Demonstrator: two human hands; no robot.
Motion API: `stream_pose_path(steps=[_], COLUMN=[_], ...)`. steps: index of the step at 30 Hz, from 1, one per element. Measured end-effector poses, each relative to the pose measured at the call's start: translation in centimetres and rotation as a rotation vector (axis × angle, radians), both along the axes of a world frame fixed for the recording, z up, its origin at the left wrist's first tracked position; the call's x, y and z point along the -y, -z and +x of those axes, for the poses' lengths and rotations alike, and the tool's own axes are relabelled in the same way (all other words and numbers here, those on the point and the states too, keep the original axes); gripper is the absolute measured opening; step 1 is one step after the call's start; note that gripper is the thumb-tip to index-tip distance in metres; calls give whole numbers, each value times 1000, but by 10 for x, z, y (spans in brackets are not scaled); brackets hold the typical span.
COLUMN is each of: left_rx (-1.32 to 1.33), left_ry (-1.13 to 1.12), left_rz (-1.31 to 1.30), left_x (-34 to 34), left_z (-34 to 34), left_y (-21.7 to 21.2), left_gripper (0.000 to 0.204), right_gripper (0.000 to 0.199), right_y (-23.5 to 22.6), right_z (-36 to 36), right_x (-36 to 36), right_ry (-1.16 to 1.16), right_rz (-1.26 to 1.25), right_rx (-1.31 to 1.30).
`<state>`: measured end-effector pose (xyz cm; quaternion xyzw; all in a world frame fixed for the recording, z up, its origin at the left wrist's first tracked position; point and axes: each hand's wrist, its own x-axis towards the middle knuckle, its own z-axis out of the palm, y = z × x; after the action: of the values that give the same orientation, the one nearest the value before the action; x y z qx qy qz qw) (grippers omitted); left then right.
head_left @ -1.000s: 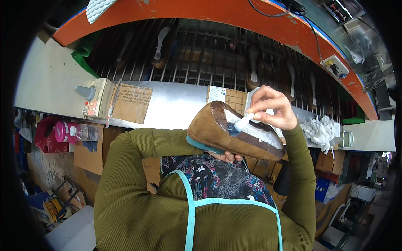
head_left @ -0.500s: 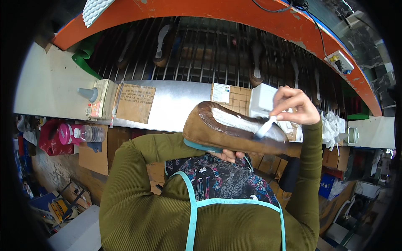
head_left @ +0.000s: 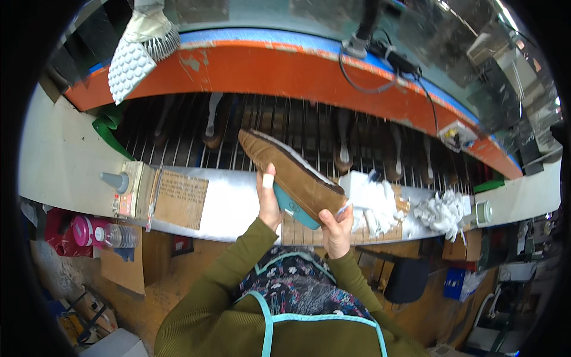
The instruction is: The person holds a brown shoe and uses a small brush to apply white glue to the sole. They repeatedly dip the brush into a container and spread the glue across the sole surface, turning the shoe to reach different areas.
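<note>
In front of me I hold a brown suede shoe upper, tilted, on a turquoise shoe last. A pale coated strip shows along its far edge. My left hand is closed round the last's near side, a white wrap on its thumb. My right hand grips the right end, thumb on the suede. Something small and white shows by the right fingertips, where the white-handled brush was; whether it is the brush I cannot tell. Past the shoe, several coated shoe pieces lie on a rack of metal rods.
Along the metal counter lie a cardboard sheet, a white container and crumpled white material. A grey cone juts out at left. The orange beam spans the far side, with a lamp hanging there.
The shoe has moved farther away and turned, so its suede side now faces me. My right hand has left the brushing position above it and now grips its right end.
</note>
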<state>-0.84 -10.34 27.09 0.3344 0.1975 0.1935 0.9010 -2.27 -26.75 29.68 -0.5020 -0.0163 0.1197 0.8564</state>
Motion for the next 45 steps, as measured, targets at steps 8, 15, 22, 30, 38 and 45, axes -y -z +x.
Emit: stream_pose_path(steps=[8,15,22,30,38,45], left_rx=[-76,-353,-443,-465,-435,-360], left_ry=[272,215,-16,13,192,477], left_rz=[327,285,187,169,256,267], left_x=[-54,-98,-119,-123,-116,-102], left_z=[-32,-127,-179,-174,-161,-108], left_y=[14,36,59,68,47,33], left_gripper=[78,56,53,49,50,46], right_gripper=[44,61,105,98,115,76], right_y=[54,112,156,183,138,33], right_z=[118,214,256,286,297,227], right_x=[-22,-119,-115,-23,-4,20], right_ry=[39,412,-182,184,-161,118], right_rz=[101,-246,-1253,-2045,-2002,-1369], right_rx=[-245,143,85,-323,38,57])
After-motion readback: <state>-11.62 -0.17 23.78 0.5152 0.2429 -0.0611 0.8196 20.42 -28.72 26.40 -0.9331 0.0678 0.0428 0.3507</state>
